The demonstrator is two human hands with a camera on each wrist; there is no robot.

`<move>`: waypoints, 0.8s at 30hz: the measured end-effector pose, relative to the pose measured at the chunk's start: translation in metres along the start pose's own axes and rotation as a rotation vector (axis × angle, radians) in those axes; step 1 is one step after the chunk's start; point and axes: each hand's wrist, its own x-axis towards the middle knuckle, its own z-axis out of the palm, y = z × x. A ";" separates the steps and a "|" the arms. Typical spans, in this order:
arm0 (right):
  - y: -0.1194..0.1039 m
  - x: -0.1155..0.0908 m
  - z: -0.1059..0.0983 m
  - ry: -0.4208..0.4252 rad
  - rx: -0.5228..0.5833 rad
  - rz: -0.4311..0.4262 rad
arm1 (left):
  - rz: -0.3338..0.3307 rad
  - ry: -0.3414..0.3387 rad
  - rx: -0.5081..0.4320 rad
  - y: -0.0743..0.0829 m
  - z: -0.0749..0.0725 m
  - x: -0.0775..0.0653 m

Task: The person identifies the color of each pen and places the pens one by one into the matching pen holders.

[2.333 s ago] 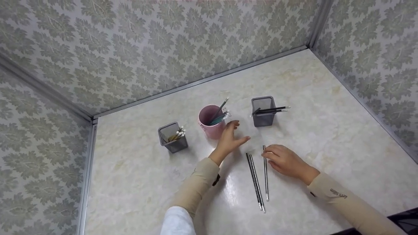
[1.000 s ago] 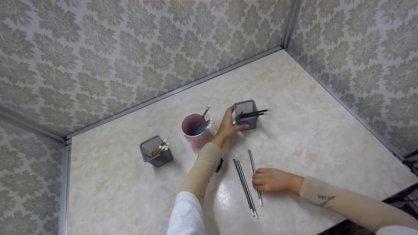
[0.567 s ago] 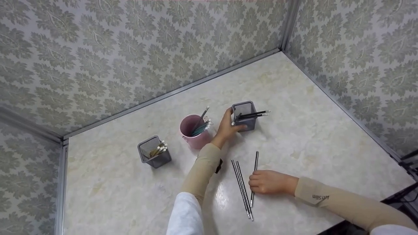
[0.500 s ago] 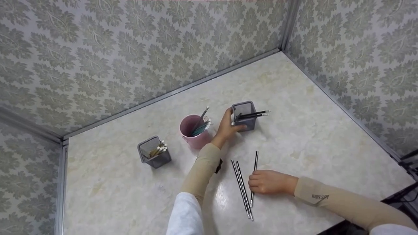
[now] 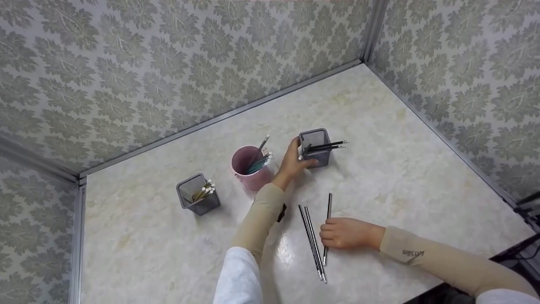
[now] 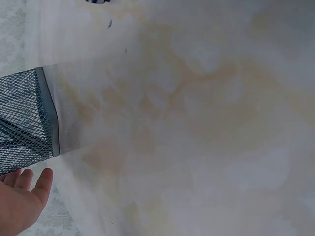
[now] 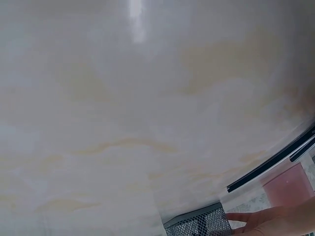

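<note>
My left hand holds the right-hand grey mesh pencil holder, its thumb across the front and fingers at the left side. Several black pencils lean out of that holder. In the left wrist view, the fingers of the left hand lie along the side of the mesh holder. My right hand grips a striped black-and-silver pencil near its lower half; the fingers cover its middle. To the left, two similar striped pencils lie side by side on the table.
A pink cup with green-blue pencils stands just left of my left forearm. Farther left is another mesh holder with yellowish, white-tipped pencils. Patterned wall panels border the pale marbled table at the back and sides.
My left hand has gone from beside the pink cup to the right mesh holder. The right hand has slid toward the pencil's near end, and that pencil has turned slightly. The head view has shifted.
</note>
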 end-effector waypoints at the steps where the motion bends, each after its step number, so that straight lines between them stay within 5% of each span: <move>1: 0.000 0.000 0.000 0.001 -0.001 -0.003 | 0.008 -0.001 -0.002 0.000 0.000 0.000; 24: 0.020 0.009 -0.020 0.093 -0.068 0.110 | 0.061 -0.013 -0.019 -0.005 -0.003 0.001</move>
